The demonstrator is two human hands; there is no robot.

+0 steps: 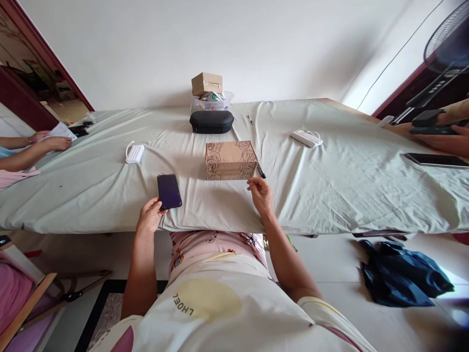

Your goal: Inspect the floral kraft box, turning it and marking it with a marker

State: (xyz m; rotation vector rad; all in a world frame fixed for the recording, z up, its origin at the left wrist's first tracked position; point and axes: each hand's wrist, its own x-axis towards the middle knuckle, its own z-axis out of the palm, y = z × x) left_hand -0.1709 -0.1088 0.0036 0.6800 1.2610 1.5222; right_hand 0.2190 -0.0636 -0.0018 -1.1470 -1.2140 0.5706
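My left hand (149,215) grips the lower left corner of a dark smartphone (169,191), its screen facing up near the table's front edge. To the right, my right hand (261,195) has its fingers curled in, and I see nothing between them. It is just in front of the right corner of a brown cardboard box (230,160) with dark flower line drawings. A black marker (261,170) lies against the box's right side, a little beyond my fingers.
Behind the box are a black hard case (211,121), a clear plastic bin (223,103) with a small carton (207,83), and a pen (250,120). White looped devices (136,153) flank the box. People's hands show at both sides; another phone (437,160) lies right.
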